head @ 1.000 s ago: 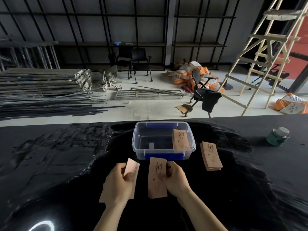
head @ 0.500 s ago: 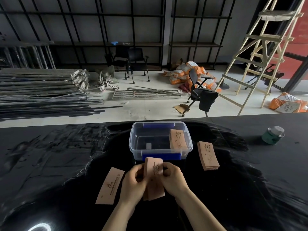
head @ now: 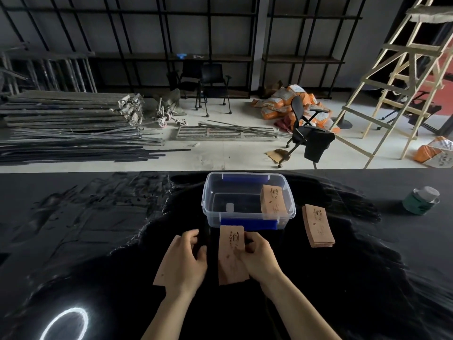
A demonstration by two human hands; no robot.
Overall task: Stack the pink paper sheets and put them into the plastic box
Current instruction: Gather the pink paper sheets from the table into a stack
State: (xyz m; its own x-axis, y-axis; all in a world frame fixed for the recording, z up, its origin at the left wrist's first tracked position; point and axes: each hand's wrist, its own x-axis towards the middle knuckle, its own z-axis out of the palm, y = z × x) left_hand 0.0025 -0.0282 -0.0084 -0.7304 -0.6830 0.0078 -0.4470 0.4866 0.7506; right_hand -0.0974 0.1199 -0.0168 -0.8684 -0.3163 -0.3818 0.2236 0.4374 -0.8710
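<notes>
My right hand (head: 259,256) grips a small stack of pink printed sheets (head: 230,256) by its right edge, just in front of the clear plastic box (head: 204,204). My left hand (head: 186,261) lies over a single pink sheet (head: 160,273) on the black table, fingers curled around its right edge. Inside the box, more pink sheets (head: 273,202) lean against the right wall. Another pile of pink sheets (head: 318,225) rests on the table to the right of the box.
A green container with a white top (head: 421,201) stands at the table's far right. The table's far edge (head: 98,172) runs just behind the box. Beyond it are metal bars, chairs, orange sacks and a wooden ladder on the floor.
My left hand has let go of the held stack and moved left and down onto the single sheet on the table. My right hand keeps the stack near the box.
</notes>
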